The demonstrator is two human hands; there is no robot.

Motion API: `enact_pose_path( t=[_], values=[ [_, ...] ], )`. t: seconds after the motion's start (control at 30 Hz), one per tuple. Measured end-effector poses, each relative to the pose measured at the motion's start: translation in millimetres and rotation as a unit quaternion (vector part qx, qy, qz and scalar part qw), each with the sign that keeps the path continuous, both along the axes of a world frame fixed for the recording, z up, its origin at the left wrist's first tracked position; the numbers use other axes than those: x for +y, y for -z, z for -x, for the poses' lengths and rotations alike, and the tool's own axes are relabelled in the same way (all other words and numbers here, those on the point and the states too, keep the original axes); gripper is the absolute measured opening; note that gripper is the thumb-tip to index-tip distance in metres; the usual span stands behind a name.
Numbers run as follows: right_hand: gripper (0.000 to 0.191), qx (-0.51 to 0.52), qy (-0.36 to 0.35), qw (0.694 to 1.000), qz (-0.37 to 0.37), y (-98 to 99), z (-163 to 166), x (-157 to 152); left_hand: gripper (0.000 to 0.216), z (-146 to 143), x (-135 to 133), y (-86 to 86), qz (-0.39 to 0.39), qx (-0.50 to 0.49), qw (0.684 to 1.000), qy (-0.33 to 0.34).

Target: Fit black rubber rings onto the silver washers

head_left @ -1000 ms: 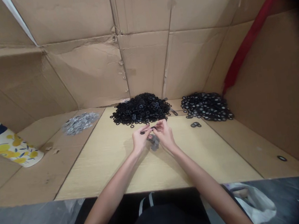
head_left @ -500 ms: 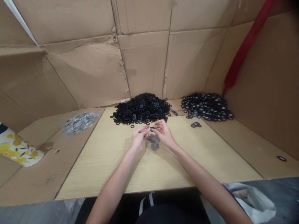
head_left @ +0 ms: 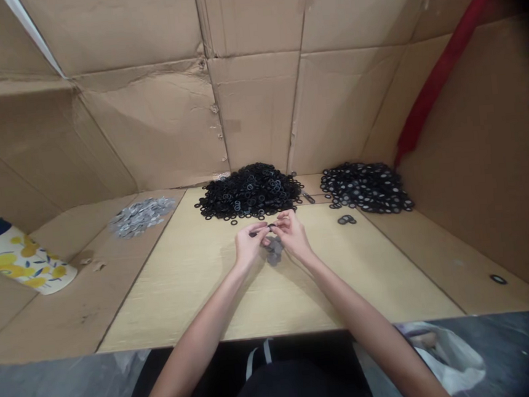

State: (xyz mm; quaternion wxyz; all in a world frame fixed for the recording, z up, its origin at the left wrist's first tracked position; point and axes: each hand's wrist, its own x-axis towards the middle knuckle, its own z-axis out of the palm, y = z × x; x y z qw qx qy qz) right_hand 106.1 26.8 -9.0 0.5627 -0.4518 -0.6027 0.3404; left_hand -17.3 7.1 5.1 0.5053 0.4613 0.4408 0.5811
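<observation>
Creased brown cardboard walls (head_left: 255,88) on three sides — a red strip (head_left: 439,72) slanting down the right one — around a pale wooden tabletop (head_left: 198,291), dimly lit.

Black rings (head_left: 249,190) form the middle heap; the right heap (head_left: 365,188) is black flecked with white. Grey discs (head_left: 140,215) lie left. The surface (head_left: 198,291) is pale yellow wood, the cardboard (head_left: 156,127) brown, a strap (head_left: 439,72) red, and the cloth (head_left: 14,254) white with yellow and navy flowers.

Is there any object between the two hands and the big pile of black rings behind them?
Nothing visible. Bare tabletop lies between the left hand, the right hand and the black ring pile, apart from a few stray rings at its edge.
</observation>
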Motion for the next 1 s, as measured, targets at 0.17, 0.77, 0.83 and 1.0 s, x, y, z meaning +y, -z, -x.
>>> enact_pose_path(
  t=[0.17, 0.77, 0.83, 1.0],
  values=[
    [0.025, -0.049, -0.028, 0.998, -0.014, -8.7, 1.2, -7.5, 0.035, 3.1, 3.0, -0.6, -0.01, 0.001, 1.0, -0.009],
    [0.032, 0.064, -0.026, 0.998, -0.001, 2.7, 6.1, -1.1, 0.031, -1.5, 2.1, -0.1, 0.005, 0.001, 0.999, -0.037],
    [0.031, 0.05, -0.014, 0.999, -0.007, 3.6, 6.0, -1.1, 0.033, -3.2, 2.9, 2.5, 0.023, -0.011, 0.999, -0.031],
    [0.023, -0.064, 0.008, 0.996, -0.057, 1.7, 5.3, -5.4, 0.032, -8.1, 4.5, 6.1, 0.079, -0.141, 0.987, -0.012]
  ],
)
